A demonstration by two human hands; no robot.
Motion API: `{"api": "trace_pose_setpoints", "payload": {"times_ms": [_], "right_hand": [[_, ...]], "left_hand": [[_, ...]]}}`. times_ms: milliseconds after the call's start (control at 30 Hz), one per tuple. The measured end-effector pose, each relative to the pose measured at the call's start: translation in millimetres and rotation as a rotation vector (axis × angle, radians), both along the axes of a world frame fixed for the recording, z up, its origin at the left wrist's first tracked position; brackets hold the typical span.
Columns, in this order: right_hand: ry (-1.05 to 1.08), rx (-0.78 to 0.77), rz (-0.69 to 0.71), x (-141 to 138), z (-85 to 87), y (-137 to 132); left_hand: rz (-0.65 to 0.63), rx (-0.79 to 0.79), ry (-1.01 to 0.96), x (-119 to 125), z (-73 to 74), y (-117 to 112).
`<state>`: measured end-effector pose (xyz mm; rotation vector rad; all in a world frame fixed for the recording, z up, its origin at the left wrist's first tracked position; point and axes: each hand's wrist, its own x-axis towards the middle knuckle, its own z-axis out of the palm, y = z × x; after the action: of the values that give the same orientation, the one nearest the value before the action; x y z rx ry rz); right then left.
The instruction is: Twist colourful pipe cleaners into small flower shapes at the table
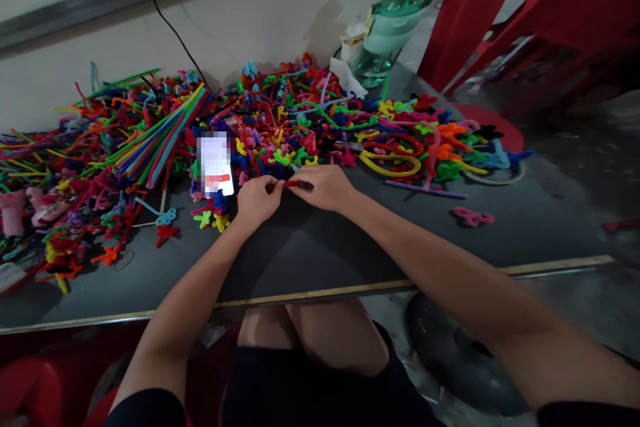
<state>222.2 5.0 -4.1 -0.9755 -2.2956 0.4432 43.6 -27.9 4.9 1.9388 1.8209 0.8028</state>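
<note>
Close together above the dark table (320,240), my two hands pinch a short dark red pipe cleaner (296,184). My left hand (261,200) has its fingertips closed at the left end, and my right hand (323,187) grips it from the right. Fingers hide much of its shape. Right behind the hands lies a big heap of bent, coloured pipe cleaners (270,127). A lit phone (215,163) leans on the heap beside my left hand. A pink twisted pipe cleaner piece (474,216) lies apart to the right.
A bundle of straight pipe cleaners (167,137) rests on the heap at left. A green bottle (387,33) and a white cup (353,47) stand at the back right. Red chairs (470,13) are beyond. The table's front edge (320,295) runs above my lap.
</note>
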Motion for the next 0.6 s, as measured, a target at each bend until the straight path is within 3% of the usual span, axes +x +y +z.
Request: {"api": "trace_pose_setpoints", "payload": {"times_ms": [100, 200, 400, 600], "right_hand": [[0.018, 0.018, -0.036, -1, 1.5, -1], [0.131, -0.133, -0.052, 0, 1.6, 2], [0.289, -0.504, 0.054, 5, -3.7, 11], [0.299, -0.549, 0.058, 3, -5.7, 11]], "left_hand": [[-0.050, -0.071, -0.242, -3, -1.7, 5], [-0.165, -0.036, -0.383, -7, -4.9, 9], [-0.300, 0.050, -0.329, -10, -8.2, 9], [-0.268, 0.045, -0.303, -8, -11.0, 8]]}}
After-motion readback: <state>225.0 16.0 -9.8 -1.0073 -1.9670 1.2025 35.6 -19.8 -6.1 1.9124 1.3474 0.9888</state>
